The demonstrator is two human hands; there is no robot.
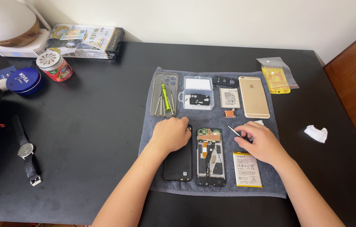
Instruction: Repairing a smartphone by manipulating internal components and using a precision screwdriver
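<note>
On the grey towel (270,185) spread over the black table (81,147), both forearms reach in from the bottom edge of the head view. Left hand (171,134) lies palm down, fingers curled loosely, resting on the top end of a black phone back cover (178,166) that lies flat beneath it; it presses the cover rather than gripping it. Right hand (260,141) sits to the right, knuckles up, thumb and forefinger pinched on a thin metal tool (232,129) whose tip points up and left toward the opened phone (210,157). That phone, its circuit board and inner parts bared, lies lengthwise between the two hands, touching the back cover's right edge and just left of the tool tip, which hangs clear of it. Below the right hand a white battery (247,169) lies flat on the towel. Farther up the towel stand a clear case of screwdrivers (163,94), a small clear parts box (197,93) and a gold phone (253,96) face down
</note>
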